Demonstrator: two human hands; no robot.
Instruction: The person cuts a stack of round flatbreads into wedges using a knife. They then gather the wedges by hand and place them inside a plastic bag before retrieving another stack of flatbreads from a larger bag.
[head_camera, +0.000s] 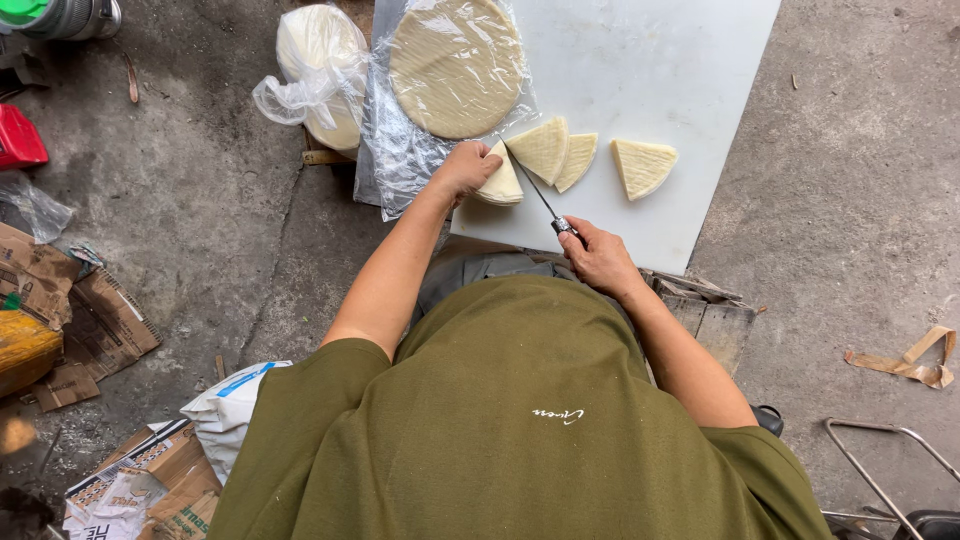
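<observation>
My left hand (466, 167) presses on a stack of pale triangular flatbread wedges (499, 184) on a white cutting board (650, 70). In my right hand (598, 256) is a thin knife (543, 200) whose blade runs up along the wedge stack's right edge. Two more wedge stacks (556, 152) lie just right of the blade, and a third wedge stack (640, 165) lies further right. A round stack of flatbreads (455, 65) rests on clear plastic at the board's far left.
A bagged round stack (320, 70) lies on the concrete floor left of the board. Cardboard scraps (75, 320) and a white sack (230, 410) lie at the left. A wooden pallet (710, 310) sits under the board; a metal frame (880, 460) stands at lower right.
</observation>
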